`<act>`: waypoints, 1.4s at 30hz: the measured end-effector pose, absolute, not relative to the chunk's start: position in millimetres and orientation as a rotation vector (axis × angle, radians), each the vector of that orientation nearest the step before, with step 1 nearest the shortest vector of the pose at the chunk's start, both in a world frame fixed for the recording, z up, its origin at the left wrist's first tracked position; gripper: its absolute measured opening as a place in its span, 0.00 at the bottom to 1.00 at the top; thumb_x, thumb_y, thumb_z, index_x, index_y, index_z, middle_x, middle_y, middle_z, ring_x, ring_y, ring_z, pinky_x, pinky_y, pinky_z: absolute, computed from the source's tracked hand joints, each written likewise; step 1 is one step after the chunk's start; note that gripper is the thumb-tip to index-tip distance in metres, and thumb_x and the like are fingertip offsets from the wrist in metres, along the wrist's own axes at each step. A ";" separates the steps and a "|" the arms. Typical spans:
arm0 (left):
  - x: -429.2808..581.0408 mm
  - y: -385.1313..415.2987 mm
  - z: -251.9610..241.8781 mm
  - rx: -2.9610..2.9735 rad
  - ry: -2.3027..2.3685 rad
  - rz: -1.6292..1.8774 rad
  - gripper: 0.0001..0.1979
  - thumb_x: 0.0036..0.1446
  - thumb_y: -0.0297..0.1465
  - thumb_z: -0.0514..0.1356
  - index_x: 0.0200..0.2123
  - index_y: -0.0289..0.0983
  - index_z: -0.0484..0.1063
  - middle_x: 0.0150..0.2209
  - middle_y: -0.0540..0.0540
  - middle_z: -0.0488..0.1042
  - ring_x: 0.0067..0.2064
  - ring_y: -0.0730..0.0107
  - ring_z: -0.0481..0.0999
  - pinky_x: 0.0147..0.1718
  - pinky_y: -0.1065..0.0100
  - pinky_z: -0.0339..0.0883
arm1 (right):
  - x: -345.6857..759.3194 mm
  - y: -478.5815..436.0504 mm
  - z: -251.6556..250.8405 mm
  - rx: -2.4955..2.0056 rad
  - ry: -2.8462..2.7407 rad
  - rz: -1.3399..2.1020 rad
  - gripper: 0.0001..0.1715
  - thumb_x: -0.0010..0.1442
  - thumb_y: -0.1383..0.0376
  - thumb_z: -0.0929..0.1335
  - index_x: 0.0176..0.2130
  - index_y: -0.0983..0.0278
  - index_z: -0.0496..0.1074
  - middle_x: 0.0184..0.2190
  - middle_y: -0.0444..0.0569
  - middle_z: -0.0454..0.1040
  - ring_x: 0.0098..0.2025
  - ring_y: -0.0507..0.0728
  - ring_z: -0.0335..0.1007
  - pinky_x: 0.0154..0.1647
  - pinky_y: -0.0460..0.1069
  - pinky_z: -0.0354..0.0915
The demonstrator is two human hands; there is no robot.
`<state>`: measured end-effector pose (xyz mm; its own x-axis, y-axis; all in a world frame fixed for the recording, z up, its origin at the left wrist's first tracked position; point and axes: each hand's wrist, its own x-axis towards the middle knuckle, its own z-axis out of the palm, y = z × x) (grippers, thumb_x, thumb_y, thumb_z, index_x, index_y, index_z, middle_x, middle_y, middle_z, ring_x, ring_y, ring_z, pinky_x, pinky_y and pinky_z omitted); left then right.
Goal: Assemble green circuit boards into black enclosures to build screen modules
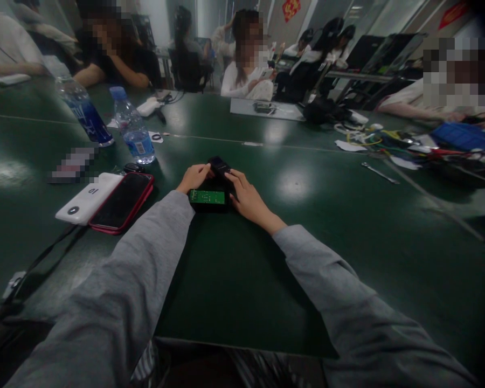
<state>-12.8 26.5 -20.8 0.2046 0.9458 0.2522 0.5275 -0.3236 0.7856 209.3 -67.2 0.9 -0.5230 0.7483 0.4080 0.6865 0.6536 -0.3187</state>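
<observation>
Between my hands is a small black plastic case point(218, 166), tilted, with slot-like marks on its face. My left hand point(194, 177) pinches its left side with thumb and fingertips. On its right edge rest the curled fingers of my right hand point(250, 200). Just nearer to me lies a green circuit board point(207, 197) set in a dark open housing, close to both hands. Whether the black case and this housing are joined, I cannot tell. Both my forearms are in grey sleeves.
To the left lie a red-cased phone point(123, 202), a white device point(89, 199) and a blurred phone point(73, 163). Two bottles stand behind, one clear point(134, 126), one blue-labelled point(83, 110). A wrench point(380, 172) and tangled wires point(408, 141) lie right. Several people sit beyond the green table point(242, 280).
</observation>
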 end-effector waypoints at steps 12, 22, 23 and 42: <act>-13.5 29.3 -23.3 1.979 1.319 0.998 0.26 0.64 0.44 0.46 0.31 0.36 0.78 0.32 0.45 0.80 0.34 0.67 0.77 0.39 0.66 0.69 | 208.9 -69.2 3.5 -1.112 -2.331 0.123 0.30 0.64 0.65 0.61 0.63 0.62 0.50 0.63 0.60 0.52 0.60 0.66 0.58 0.49 0.63 0.68; -13.1 23.6 -17.1 1.965 1.355 0.968 0.26 0.63 0.46 0.46 0.31 0.36 0.77 0.33 0.44 0.80 0.35 0.67 0.77 0.39 0.67 0.68 | 206.7 -71.8 7.2 -1.164 -2.254 0.079 0.21 0.65 0.62 0.62 0.57 0.63 0.56 0.57 0.59 0.57 0.53 0.64 0.63 0.48 0.61 0.69; -13.0 23.3 -16.7 1.964 1.357 0.963 0.26 0.63 0.46 0.46 0.31 0.36 0.77 0.33 0.44 0.80 0.35 0.67 0.77 0.39 0.67 0.68 | 206.6 -71.9 7.5 -1.165 -2.252 0.082 0.21 0.65 0.62 0.61 0.57 0.62 0.56 0.57 0.59 0.57 0.53 0.64 0.63 0.47 0.61 0.69; -12.5 24.5 -18.5 1.966 1.383 0.974 0.26 0.63 0.46 0.46 0.31 0.37 0.78 0.33 0.45 0.80 0.35 0.66 0.77 0.41 0.66 0.69 | 206.1 -71.5 6.1 -1.264 -2.107 0.009 0.17 0.68 0.55 0.58 0.48 0.63 0.62 0.50 0.57 0.62 0.46 0.63 0.67 0.43 0.60 0.70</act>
<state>-12.5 24.5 -18.5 0.2119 0.9449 0.2495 0.5534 -0.3265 0.7663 206.1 -71.5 6.1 -0.3050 0.7852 0.5389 0.7806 0.5303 -0.3308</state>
